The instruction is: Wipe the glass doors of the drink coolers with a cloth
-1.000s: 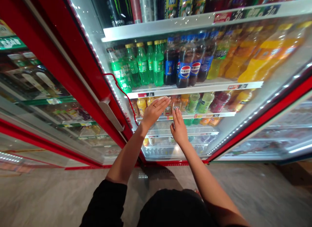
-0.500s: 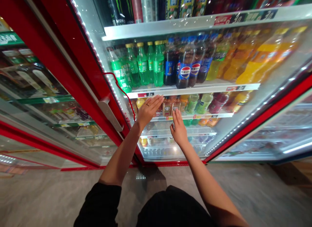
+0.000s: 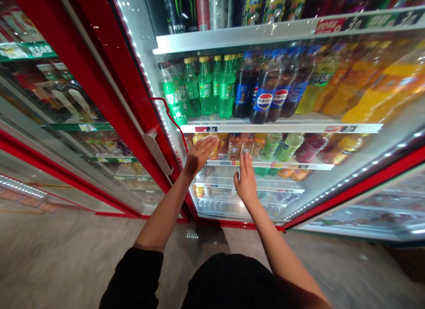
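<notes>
Red-framed fridge [image 3: 133, 92], green bottles [image 3: 205, 90], colas [image 3: 264, 90], left hand [image 3: 198, 157] partly covering yellow bottle [image 3: 198, 137].

"Where does your camera sit?"
"On your head, looking forward and steeply down along your arms [image 3: 164, 211]."
"Facing what?"
"The drinks cooler [image 3: 131, 87], at a slant, with the floor [image 3: 66, 256] below."
"How near?"
"Near: your left hand [image 3: 201, 155] and right hand [image 3: 246, 178] overlap its lower shelves [image 3: 312, 166] in view."

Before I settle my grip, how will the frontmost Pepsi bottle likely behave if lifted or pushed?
The frontmost Pepsi bottle is probably heavy for its size, since dark liquid fills most of it. It may tip if pushed high, being tall and narrow.
</notes>
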A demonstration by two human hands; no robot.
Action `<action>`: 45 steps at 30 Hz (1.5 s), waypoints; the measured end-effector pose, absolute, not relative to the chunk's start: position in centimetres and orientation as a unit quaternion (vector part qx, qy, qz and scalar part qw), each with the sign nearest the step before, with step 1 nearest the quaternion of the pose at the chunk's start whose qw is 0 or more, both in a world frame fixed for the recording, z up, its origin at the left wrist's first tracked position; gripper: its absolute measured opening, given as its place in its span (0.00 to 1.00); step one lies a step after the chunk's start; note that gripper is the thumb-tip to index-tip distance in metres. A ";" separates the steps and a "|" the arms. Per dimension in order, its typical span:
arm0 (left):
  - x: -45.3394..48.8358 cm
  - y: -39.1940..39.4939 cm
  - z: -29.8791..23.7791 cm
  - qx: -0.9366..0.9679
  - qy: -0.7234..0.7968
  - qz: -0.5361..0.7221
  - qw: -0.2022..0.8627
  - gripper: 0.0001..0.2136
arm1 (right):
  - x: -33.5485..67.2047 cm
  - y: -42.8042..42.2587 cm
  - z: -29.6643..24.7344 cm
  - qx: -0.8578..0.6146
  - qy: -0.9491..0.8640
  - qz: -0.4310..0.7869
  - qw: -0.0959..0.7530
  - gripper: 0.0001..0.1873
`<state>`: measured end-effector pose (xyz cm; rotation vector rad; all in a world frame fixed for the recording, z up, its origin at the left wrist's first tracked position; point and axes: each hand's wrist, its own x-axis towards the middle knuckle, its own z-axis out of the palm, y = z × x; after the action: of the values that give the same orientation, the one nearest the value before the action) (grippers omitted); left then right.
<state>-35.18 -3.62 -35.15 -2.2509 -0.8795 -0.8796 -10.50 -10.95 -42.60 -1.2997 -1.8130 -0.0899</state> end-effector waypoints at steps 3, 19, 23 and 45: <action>-34.4 -3.4 -35.1 -0.838 -0.337 -0.319 0.289 0.32 | -10.5 -11.0 -42.4 -0.521 -0.731 -0.033 0.439 0.54; -35.3 -2.8 -33.6 -0.798 -0.335 -0.333 0.375 0.29 | -9.7 -10.6 -42.9 -0.492 -0.742 -0.039 0.454 0.52; -37.0 -3.1 -32.9 -0.841 -0.306 -0.237 0.378 0.28 | -9.9 -10.5 -43.0 -0.492 -0.736 -0.047 0.463 0.51; -43.4 -3.5 -35.4 -0.788 -0.394 -0.372 0.291 0.33 | -14.8 -10.9 -42.1 -0.503 -0.694 -0.083 0.508 0.50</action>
<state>-43.37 -3.45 -35.35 -2.1022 -1.0515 -0.9907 -14.83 -10.94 -42.06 -1.2125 -1.6728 -0.1999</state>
